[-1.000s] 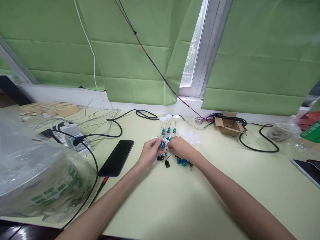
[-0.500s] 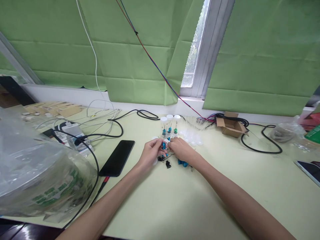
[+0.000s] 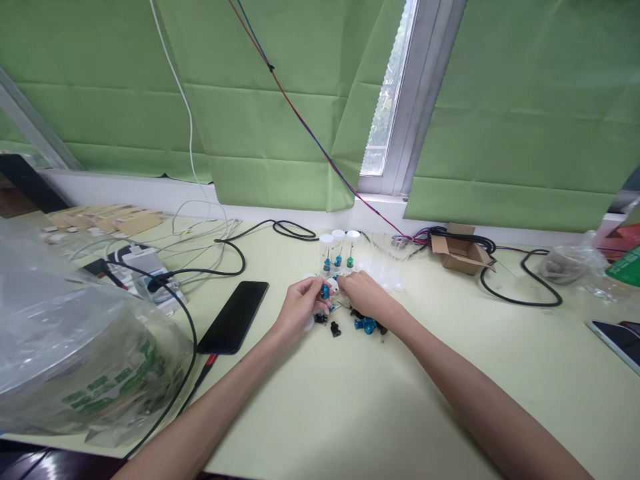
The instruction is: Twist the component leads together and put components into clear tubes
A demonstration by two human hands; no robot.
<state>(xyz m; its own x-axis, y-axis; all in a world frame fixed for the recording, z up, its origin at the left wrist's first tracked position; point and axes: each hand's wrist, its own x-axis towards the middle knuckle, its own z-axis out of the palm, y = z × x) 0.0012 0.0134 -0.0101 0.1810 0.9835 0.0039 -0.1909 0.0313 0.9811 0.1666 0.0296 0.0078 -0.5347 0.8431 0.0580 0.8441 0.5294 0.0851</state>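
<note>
My left hand (image 3: 306, 301) is closed, thumb against fingers, on a small shiny blue part (image 3: 325, 291). Close beside it, my right hand (image 3: 363, 293) has its fingers curled together; what they pinch is hidden, though a small white piece (image 3: 334, 285) shows between the hands. Several white-capped clear tubes (image 3: 338, 248) stand just behind, with blue and green parts inside. On the table below the hands lie a small black part (image 3: 335, 329), more black pieces (image 3: 321, 319) and loose blue parts (image 3: 369, 325). Clear plastic tubes (image 3: 387, 275) lie behind my right hand.
A black phone (image 3: 233, 317) with a cable plugged in lies to the left, beside a large plastic bag (image 3: 100, 360). White chargers and cables (image 3: 150, 273) spread behind it. At the back right sits an open cardboard box (image 3: 463, 257) near black cable loops (image 3: 523, 300).
My right hand has turned slightly, its fingers curling more, and more of the blue and black parts beneath it show. My left hand keeps its hold on the blue part.
</note>
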